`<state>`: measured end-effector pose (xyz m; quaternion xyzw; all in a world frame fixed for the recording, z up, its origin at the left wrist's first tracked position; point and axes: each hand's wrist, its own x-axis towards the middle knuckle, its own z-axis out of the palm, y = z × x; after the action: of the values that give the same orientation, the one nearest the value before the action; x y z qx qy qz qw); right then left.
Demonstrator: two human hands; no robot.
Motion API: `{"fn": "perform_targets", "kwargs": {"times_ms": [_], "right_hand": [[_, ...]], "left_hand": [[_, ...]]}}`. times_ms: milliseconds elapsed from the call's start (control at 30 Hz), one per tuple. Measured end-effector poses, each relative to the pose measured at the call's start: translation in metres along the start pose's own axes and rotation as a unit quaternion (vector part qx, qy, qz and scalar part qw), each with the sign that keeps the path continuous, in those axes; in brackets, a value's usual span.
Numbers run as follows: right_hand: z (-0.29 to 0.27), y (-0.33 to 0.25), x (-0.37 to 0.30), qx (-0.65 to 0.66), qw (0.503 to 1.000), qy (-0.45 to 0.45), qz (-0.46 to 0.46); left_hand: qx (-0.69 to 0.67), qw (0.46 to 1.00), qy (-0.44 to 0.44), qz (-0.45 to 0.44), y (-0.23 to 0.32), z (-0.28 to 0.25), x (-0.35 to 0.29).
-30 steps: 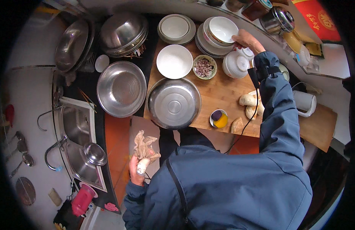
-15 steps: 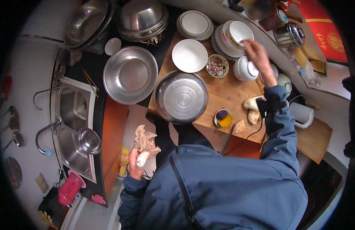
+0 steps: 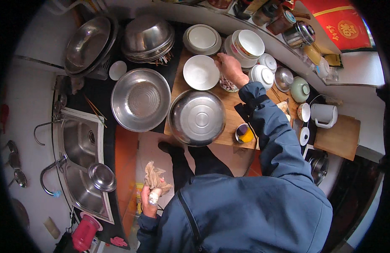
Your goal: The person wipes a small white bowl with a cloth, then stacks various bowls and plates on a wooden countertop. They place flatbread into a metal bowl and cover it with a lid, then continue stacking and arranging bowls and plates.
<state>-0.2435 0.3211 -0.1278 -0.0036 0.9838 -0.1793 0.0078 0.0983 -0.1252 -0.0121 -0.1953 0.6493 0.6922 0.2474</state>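
Note:
My left hand (image 3: 148, 201) is closed around a crumpled beige cloth (image 3: 155, 177), low beside my legs. A whitish, rounded bundle end (image 3: 154, 197) shows at the same hand; I cannot make out whether it is a separate thing. My right hand (image 3: 230, 68) reaches across the wooden board with bent, parted fingers. Its fingertips are at the right rim of a white bowl (image 3: 201, 72); whether they touch it is unclear. Partly under this hand stands a small bowl of pinkish chopped pieces (image 3: 227, 83). Stacked bowls (image 3: 250, 43) stand just beyond it.
An upturned steel basin (image 3: 197, 118) sits on the wooden board's (image 3: 233, 110) near edge, beside another wide steel basin (image 3: 141, 100). A small dish (image 3: 245, 134) holds purple and yellow pieces. The double sink (image 3: 83, 139) is at left, a white kettle (image 3: 324, 115) at right.
My right hand has moved left and nearer, from the stacked bowls to the white bowl. My left hand keeps hold of the cloth. The whole view has shifted somewhat.

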Motion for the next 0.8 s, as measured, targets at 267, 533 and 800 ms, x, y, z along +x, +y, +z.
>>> {"fn": "perform_targets", "kwargs": {"times_ms": [267,533,800], "right_hand": [[0.022,0.011,0.06,0.382,0.907,-0.032,0.174],[0.03,0.004,0.084,0.489,0.832,-0.05,0.258],[-0.002,-0.01,0.062,0.516,0.847,-0.026,0.123]], "left_hand": [[-0.009,1.0,0.02,-0.014,-0.01,-0.013,-0.005],[-0.014,0.999,0.024,-0.022,-0.008,-0.002,-0.003],[-0.001,0.999,0.036,-0.014,-0.001,0.009,0.008]]}}
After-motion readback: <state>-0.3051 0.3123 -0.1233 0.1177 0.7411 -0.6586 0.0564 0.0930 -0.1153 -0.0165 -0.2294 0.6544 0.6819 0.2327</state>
